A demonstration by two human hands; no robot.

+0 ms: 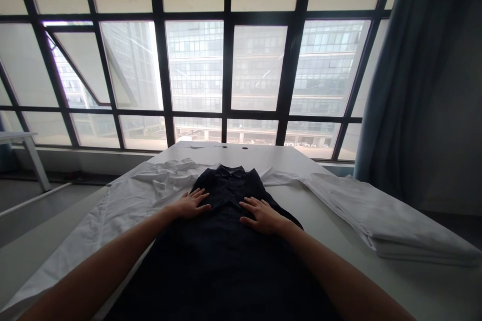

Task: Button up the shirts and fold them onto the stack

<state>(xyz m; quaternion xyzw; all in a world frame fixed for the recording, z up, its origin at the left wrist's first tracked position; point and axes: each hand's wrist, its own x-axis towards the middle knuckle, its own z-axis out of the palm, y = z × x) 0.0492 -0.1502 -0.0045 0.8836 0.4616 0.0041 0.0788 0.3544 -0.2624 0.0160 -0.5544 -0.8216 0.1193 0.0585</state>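
Left grip (pixel 190 204): open, fingers spread, palm pressing flat on the dark polo shirt (pixel 222 261), below its collar (pixel 229 171).
Right grip (pixel 262 215): open, lying flat on the same shirt, below the collar.
Polo shirt: under both grips, lying flat on the table (pixel 414 281).
Crumpled white cloth (pixel 150 205): left of the polo shirt.
Folded white cloth (pixel 387 220): right of the polo shirt.

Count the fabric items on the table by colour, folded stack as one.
Dark: 1 (collared shirt)
White: 2 (crumpled cloth, folded stack)
Total: 3
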